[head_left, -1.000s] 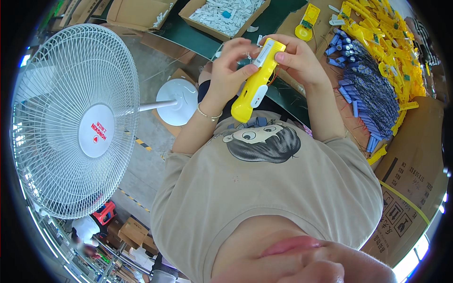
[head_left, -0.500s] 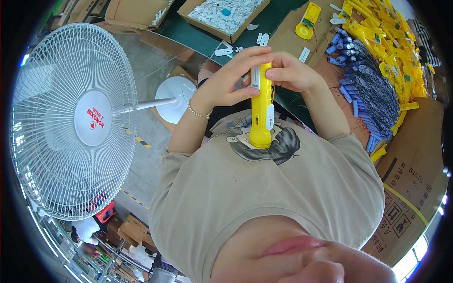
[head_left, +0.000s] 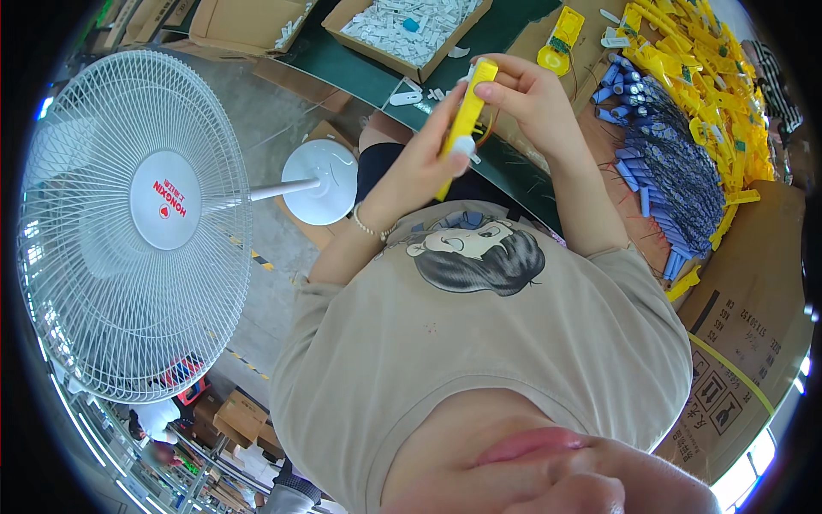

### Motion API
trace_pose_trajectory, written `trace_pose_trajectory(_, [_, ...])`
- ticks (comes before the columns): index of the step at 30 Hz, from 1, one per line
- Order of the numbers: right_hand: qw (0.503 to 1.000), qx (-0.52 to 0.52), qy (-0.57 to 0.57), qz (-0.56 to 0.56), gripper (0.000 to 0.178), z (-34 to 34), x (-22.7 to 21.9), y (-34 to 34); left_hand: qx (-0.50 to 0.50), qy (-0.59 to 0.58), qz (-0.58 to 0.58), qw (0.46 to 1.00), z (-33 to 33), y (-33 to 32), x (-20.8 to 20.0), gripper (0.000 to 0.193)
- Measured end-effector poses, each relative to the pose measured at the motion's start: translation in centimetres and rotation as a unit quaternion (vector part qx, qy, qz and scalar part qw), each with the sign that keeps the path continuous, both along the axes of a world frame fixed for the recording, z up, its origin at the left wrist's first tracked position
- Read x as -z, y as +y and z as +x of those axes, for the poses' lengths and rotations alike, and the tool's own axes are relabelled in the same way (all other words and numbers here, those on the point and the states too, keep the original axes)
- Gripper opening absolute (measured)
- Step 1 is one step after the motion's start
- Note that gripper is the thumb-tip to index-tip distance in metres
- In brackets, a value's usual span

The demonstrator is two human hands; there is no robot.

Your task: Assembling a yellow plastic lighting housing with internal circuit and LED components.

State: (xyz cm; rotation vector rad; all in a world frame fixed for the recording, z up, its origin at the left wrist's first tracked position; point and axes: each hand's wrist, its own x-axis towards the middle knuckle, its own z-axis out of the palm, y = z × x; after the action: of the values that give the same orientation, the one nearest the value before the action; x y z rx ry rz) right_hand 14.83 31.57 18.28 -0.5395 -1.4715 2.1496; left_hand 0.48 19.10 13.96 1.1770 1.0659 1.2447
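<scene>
A long yellow plastic casing (head_left: 466,111) is held up, tilted, in front of my body at the table's edge. My left hand (head_left: 419,163) wraps round its lower part, beside a white piece (head_left: 463,146) on its side. Near the upper end, my right hand (head_left: 538,98) is closed on it with the thumb on top; its other fingers are partly hidden behind. A thin reddish wire (head_left: 491,130) hangs next to the casing below my right hand.
On the green table (head_left: 330,70) stands a carton (head_left: 385,53) of small white parts. To the right lie an open yellow casing (head_left: 561,41), blue wired cylinders (head_left: 655,163) and a heap of yellow casings (head_left: 736,111). A large white fan (head_left: 133,223) stands left; a big carton (head_left: 745,317) is at right.
The casing has turned from upright to tilted, and its lower end has moved up and left, away from my shirt. My right hand has moved up; both hands still hold the casing.
</scene>
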Motion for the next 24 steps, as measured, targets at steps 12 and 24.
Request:
trace_pose_trajectory(12, [0.915, 0.134, -0.175, 0.337, 0.014, -0.4, -0.4, -2.7, -0.131, 0.213, 0.024, 0.968, 0.8, -0.7, -2.1, 0.050])
trace_pose_trajectory(24, [0.804, 0.142, -0.275, 0.507, 0.014, 0.2, 0.0, -5.4, -0.145, -0.028, 0.012, 0.989, 2.2, 0.9, -0.1, 0.043])
